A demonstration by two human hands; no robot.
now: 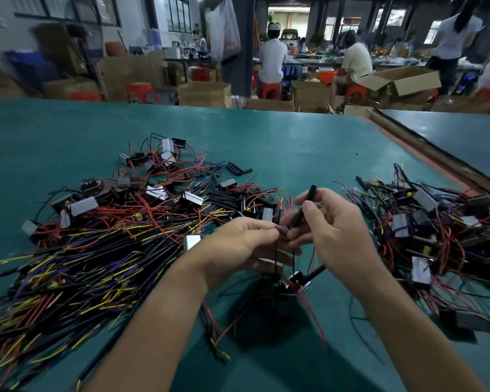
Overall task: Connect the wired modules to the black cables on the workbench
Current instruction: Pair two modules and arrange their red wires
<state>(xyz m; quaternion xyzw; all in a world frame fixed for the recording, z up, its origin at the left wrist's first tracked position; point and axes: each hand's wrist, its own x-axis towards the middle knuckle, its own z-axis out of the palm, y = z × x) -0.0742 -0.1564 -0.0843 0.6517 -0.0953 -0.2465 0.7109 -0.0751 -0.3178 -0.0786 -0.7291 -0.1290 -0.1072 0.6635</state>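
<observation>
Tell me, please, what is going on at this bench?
A person is joining parts at the green workbench. The right hand pinches a short black cable; the left hand pinches thin wires leading down to a small black wired module. A heap of black cables lies left, a heap of wired modules right.
</observation>
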